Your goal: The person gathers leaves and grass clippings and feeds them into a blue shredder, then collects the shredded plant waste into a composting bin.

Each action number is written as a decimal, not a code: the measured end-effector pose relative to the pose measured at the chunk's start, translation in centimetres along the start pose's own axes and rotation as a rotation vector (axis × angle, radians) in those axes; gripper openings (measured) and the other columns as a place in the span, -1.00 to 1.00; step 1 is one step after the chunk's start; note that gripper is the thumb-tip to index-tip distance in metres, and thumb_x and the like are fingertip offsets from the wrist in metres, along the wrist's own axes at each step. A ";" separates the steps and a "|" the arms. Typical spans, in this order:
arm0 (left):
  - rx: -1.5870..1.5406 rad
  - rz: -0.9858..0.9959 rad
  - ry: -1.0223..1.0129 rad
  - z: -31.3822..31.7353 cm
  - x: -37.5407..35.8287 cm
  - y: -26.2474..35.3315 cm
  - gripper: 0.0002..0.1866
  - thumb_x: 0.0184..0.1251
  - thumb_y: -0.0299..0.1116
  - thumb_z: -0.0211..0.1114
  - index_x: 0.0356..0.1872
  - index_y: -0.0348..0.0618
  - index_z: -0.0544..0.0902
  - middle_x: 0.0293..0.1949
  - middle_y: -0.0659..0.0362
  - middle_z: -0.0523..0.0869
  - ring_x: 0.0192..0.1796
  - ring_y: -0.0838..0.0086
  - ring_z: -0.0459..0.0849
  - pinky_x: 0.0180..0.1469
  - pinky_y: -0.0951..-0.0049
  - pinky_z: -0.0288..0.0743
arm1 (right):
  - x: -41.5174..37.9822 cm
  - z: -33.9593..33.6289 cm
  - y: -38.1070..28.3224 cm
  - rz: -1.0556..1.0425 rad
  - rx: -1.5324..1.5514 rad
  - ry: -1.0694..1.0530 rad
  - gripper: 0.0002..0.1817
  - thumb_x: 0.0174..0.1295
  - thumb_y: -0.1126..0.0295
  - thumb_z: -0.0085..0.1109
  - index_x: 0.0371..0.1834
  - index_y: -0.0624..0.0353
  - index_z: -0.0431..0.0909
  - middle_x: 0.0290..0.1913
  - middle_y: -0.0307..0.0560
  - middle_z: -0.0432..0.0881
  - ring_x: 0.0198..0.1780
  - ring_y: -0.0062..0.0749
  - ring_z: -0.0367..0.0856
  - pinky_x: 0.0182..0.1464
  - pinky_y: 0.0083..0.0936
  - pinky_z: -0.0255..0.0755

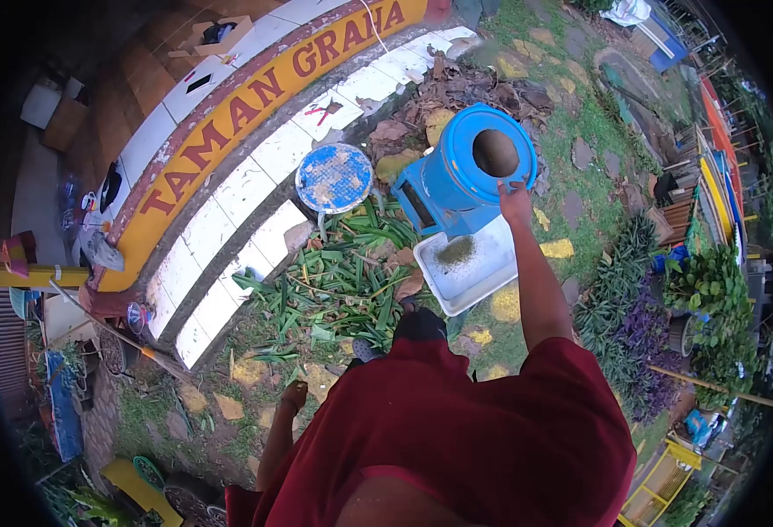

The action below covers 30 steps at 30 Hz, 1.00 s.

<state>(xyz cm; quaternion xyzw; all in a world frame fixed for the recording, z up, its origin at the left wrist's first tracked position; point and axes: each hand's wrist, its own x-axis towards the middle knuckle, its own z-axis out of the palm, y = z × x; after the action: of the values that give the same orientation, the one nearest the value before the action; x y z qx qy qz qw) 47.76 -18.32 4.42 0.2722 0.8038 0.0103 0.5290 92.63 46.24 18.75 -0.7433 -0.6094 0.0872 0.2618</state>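
A blue machine [457, 176] with a round top and a dark round opening stands right of centre. At the near edge of that top is my right hand [516, 202], its fingers closed on the rim. My left hand [295, 395] hangs low at the lower left, away from the machine; its fingers look curled, and whether they hold anything is too small to tell. Below the machine lies a white tray [483, 285] with a small heap of greenish-brown bits [457, 251]. Long green leaves [360, 263] are spread on the ground left of the tray.
A round blue stool [334, 178] stands beside white-tiled steps [263, 184] and a yellow lettered wall [255, 97]. Dry brown leaves [492, 95] are piled behind the machine. A broom [154, 356] leans at the left. Plants [619, 272] line the right side.
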 end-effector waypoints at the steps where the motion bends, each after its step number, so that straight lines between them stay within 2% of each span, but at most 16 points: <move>1: 0.049 0.015 -0.001 -0.3 -0.8 -0.6 -0.62 0.33 -0.06 0.12 -0.02 -0.08 0.64 -0.08 -0.08 0.73 0.04 0.03 0.68 0.06 0.14 0.54 | -0.2 -0.2 -0.7 -0.007 0.009 0.001 -0.54 0.17 0.03 0.33 -0.04 0.15 0.57 -0.16 0.06 0.66 -0.11 -0.02 0.66 -0.09 -0.16 0.53; 4: 0.035 0.081 0.101 -0.4 -4.8 0.4 -0.60 0.32 -0.04 0.13 0.00 -0.09 0.64 -0.05 -0.09 0.73 0.04 0.00 0.68 0.07 0.13 0.54 | -4.3 -0.5 -1.1 -0.067 0.297 -0.259 -0.55 0.21 0.05 0.30 -0.04 0.19 0.59 -0.32 0.03 0.70 -0.19 -0.08 0.70 -0.11 -0.25 0.52; 7: -0.348 0.087 -0.009 4.0 -0.2 -5.2 -0.56 0.31 0.00 0.16 0.02 -0.09 0.64 -0.05 -0.09 0.73 0.01 0.02 0.70 0.06 0.14 0.55 | -15.2 -0.9 -0.1 -0.178 0.298 -0.591 -0.60 0.26 0.05 0.23 -0.09 0.17 0.62 -0.30 0.02 0.71 -0.22 -0.13 0.72 -0.10 -0.27 0.53; 8: -0.172 0.093 0.059 5.5 0.7 -5.4 -0.54 0.30 0.03 0.19 0.02 -0.11 0.64 -0.07 -0.07 0.74 -0.01 0.06 0.71 0.04 0.16 0.56 | -19.4 -0.6 1.6 -0.166 0.164 -0.798 -0.59 0.25 0.05 0.27 -0.05 0.15 0.63 -0.26 0.02 0.71 -0.14 -0.19 0.69 -0.03 -0.35 0.51; 10: -0.012 0.242 0.055 6.6 0.6 -4.8 -0.49 0.28 0.06 0.26 0.04 -0.15 0.62 -0.05 -0.04 0.74 -0.01 0.16 0.72 0.04 0.21 0.57 | -29.2 2.2 9.0 -0.370 -0.040 -1.042 -0.53 0.29 -0.04 0.14 -0.05 0.15 0.64 -0.11 0.16 0.69 0.01 0.02 0.65 0.08 -0.18 0.49; 12: -0.007 0.270 0.014 7.1 2.9 -6.7 -0.48 0.28 0.06 0.26 0.05 -0.15 0.62 -0.04 -0.03 0.73 0.00 0.17 0.72 0.04 0.21 0.57 | -37.2 -1.1 11.0 -0.232 -0.106 -1.304 -0.54 0.29 0.05 0.07 0.03 0.20 0.60 -0.03 0.26 0.65 0.12 0.15 0.58 0.17 -0.10 0.42; 13: -0.002 0.287 -0.028 6.9 3.0 -8.8 -0.48 0.28 0.06 0.26 0.05 -0.15 0.62 -0.03 -0.03 0.73 0.01 0.17 0.72 0.05 0.21 0.57 | -41.4 -2.3 13.3 -0.068 0.072 -1.127 -0.55 0.29 0.08 0.03 0.03 0.19 0.63 0.02 0.29 0.63 0.15 0.15 0.57 0.18 -0.09 0.41; 14: 0.004 0.303 -0.072 5.0 -5.6 -14.3 -0.48 0.28 0.06 0.26 0.06 -0.15 0.61 -0.02 -0.03 0.73 0.02 0.17 0.71 0.05 0.21 0.57 | -43.6 -3.1 14.5 0.121 0.003 -1.043 -0.49 0.33 0.03 -0.07 0.06 0.23 0.58 0.02 0.30 0.64 0.11 0.13 0.60 0.14 -0.10 0.45; 16: 0.020 0.321 -0.168 11.5 4.4 -4.2 -0.47 0.28 0.06 0.27 0.07 -0.16 0.61 -0.01 -0.03 0.72 0.03 0.18 0.71 0.06 0.21 0.56 | -44.8 -5.9 16.3 0.039 -0.102 -1.157 -0.47 0.31 -0.01 -0.03 0.07 0.22 0.59 0.02 0.27 0.65 0.11 0.12 0.61 0.14 -0.13 0.45; 17: 0.033 0.327 -0.219 10.8 2.5 -3.9 -0.47 0.28 0.07 0.27 0.07 -0.16 0.60 0.00 -0.03 0.72 0.04 0.18 0.70 0.06 0.21 0.56 | -45.8 -7.9 17.5 -0.058 -0.206 -1.276 -0.45 0.30 -0.05 0.01 0.08 0.20 0.60 0.02 0.24 0.66 0.10 0.11 0.62 0.15 -0.16 0.45; 19: 0.231 0.294 -0.318 6.7 -0.4 -3.0 -0.52 0.33 0.00 0.18 0.08 -0.15 0.59 0.03 -0.06 0.69 0.10 0.09 0.66 0.16 0.18 0.50 | -48.1 -11.1 19.9 0.311 -0.032 -1.141 -0.43 0.26 -0.12 0.09 0.02 0.17 0.64 -0.02 0.18 0.69 0.07 0.08 0.64 0.12 -0.19 0.48; 21: 0.658 0.312 -0.393 3.6 -0.5 -1.2 -0.55 0.36 -0.04 0.08 0.07 -0.14 0.59 0.07 -0.09 0.66 0.11 -0.02 0.63 0.20 0.13 0.47 | -48.4 -14.1 20.4 0.334 -0.052 -1.054 -0.44 0.25 -0.12 0.11 0.00 0.16 0.65 -0.05 0.18 0.71 0.06 0.06 0.65 0.11 -0.20 0.49; 25: 0.613 0.345 -0.172 -1.3 2.8 -1.0 -0.57 0.38 -0.05 0.01 -0.10 -0.16 0.68 -0.01 -0.11 0.69 0.09 0.00 0.63 0.15 0.09 0.48 | -49.3 -15.7 22.6 0.535 -0.020 -0.978 -0.42 0.24 -0.13 0.16 -0.02 0.22 0.63 -0.07 0.18 0.70 0.01 -0.08 0.68 0.06 -0.23 0.50; 26: 0.454 0.326 0.053 -1.7 1.9 -0.4 -0.61 0.38 -0.08 0.05 -0.06 -0.13 0.68 -0.05 -0.09 0.71 0.03 0.02 0.67 0.10 0.13 0.51 | -49.4 -16.3 22.5 0.544 -0.032 -1.011 -0.51 0.23 -0.01 0.18 -0.03 0.21 0.64 -0.07 0.19 0.70 -0.01 -0.05 0.69 0.04 -0.21 0.50; 27: 0.465 0.331 0.054 -2.5 1.0 1.2 -0.61 0.38 -0.08 0.05 -0.06 -0.13 0.68 -0.05 -0.09 0.71 0.03 0.02 0.67 0.10 0.13 0.51 | -50.5 -15.1 24.3 0.551 -0.022 -1.005 -0.51 0.23 -0.01 0.18 -0.03 0.21 0.64 -0.07 0.19 0.70 -0.01 -0.05 0.69 0.04 -0.21 0.50; 30: 0.190 0.167 -0.063 -2.8 0.5 4.2 -0.67 0.38 -0.12 0.11 -0.06 -0.08 0.68 -0.10 -0.02 0.75 -0.04 0.05 0.70 0.03 0.19 0.55 | -52.4 -11.4 29.5 0.045 -0.288 -1.043 -0.63 0.19 0.25 0.14 -0.01 0.22 0.64 -0.09 0.18 0.69 -0.04 0.07 0.66 0.05 -0.20 0.53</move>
<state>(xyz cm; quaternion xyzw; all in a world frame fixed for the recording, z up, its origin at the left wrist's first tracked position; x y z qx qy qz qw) 47.07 -13.73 6.52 0.3872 0.7587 -0.0306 0.5230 110.45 -10.42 3.84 -0.6424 -0.6484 0.3658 -0.1819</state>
